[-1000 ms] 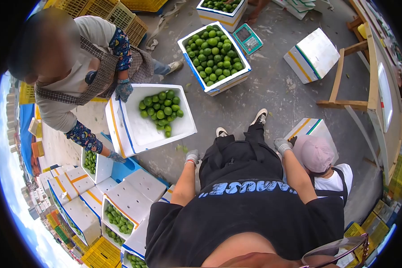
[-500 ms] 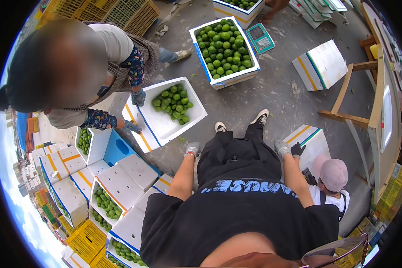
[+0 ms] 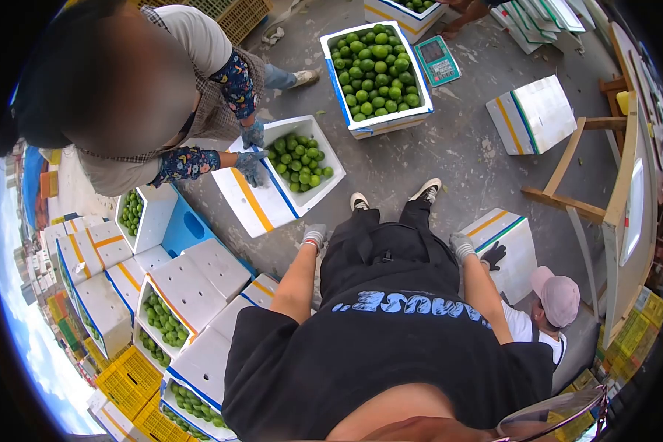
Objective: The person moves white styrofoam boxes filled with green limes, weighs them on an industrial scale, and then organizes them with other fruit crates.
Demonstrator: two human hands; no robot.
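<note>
My left hand (image 3: 314,235), in a pale glove, hangs beside my left thigh; its fingers are partly seen and nothing clear shows in it. My right hand (image 3: 462,246), gloved too, is at my right thigh, close to the corner of a closed white foam box (image 3: 514,259). Its fingers are too bunched and small to read. Ahead on the left, a co-worker's gloved hands (image 3: 251,151) are at a tilted open foam box (image 3: 331,183) with green limes (image 3: 299,162) inside. A fuller box of limes (image 3: 376,71) stands upright farther ahead.
A green scale (image 3: 437,62) lies beside the full box. Another closed white box (image 3: 532,115) and a wooden frame (image 3: 567,193) are on the right. Stacked foam boxes (image 3: 188,283) and yellow crates (image 3: 129,381) fill the left. A co-worker in a pink cap (image 3: 556,298) crouches at the right.
The left co-worker has leaned toward the tilted box, both hands shifted right. The crouching co-worker's black-gloved hand now lies on the closed box. My hands have hardly moved.
</note>
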